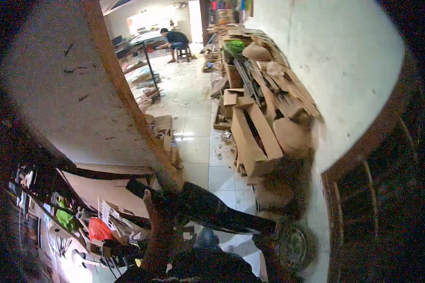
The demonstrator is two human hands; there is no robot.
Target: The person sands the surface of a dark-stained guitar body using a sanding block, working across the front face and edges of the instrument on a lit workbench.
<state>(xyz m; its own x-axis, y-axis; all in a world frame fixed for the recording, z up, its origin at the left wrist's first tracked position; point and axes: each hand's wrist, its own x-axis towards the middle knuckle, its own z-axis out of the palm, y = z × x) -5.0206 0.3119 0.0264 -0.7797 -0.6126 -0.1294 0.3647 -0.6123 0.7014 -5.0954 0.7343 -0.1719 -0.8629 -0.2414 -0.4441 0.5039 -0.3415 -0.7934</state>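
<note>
A long, black, slightly glossy piece (217,213) lies slantwise across the front of my body, its right end lower than its left. Its exact kind is too dark to tell. My left hand (154,207) grips it near the left end, with the thumb up along its near side. At the right end, my right hand (263,241) holds it from below; shadow hides most of those fingers. A wooden door frame edge (167,172) stands just beyond the left part of the piece.
Flattened cardboard and an open carton (250,141) are heaped along the right wall. A tiled floor (193,151) runs ahead to a seated person (175,40). At lower left is clutter with a red plastic bag (100,229). A round fan-like object (295,245) stands at lower right.
</note>
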